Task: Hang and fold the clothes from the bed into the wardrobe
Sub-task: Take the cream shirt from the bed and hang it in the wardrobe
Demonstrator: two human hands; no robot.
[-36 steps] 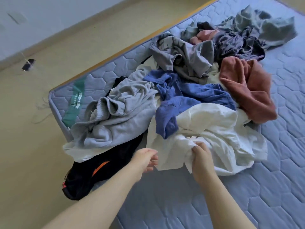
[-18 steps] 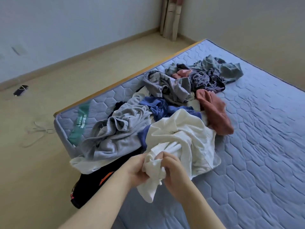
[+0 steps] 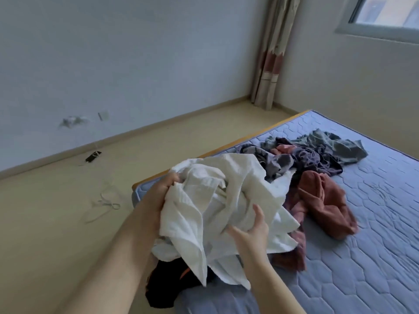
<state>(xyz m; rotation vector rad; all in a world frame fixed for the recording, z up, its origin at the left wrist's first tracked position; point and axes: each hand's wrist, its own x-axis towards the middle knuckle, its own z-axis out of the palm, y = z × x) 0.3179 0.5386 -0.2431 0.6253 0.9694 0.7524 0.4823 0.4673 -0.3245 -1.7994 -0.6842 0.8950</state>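
Note:
A crumpled white garment (image 3: 210, 196) is lifted above the near corner of the blue quilted mattress (image 3: 374, 223). My left hand (image 3: 163, 191) grips its upper left edge. My right hand (image 3: 251, 232) holds it from below on the right, fingers curled into the cloth. Behind it lies the rest of the pile: a rust-red garment (image 3: 324, 200), grey and purple clothes (image 3: 313, 155), a grey-green piece (image 3: 340, 146). A black garment with an orange stripe (image 3: 167, 284) hangs over the mattress corner under the white one. No wardrobe is in view.
Beige floor runs left of the bed, with a wire hanger (image 3: 106, 202) lying on it and a small black device (image 3: 93, 156) near the wall. A striped curtain (image 3: 272, 53) hangs in the far corner beside a window (image 3: 385, 12).
Both hands have lifted the white garment off the pile and up toward me. The view has tilted up, so the walls, curtain and window now show.

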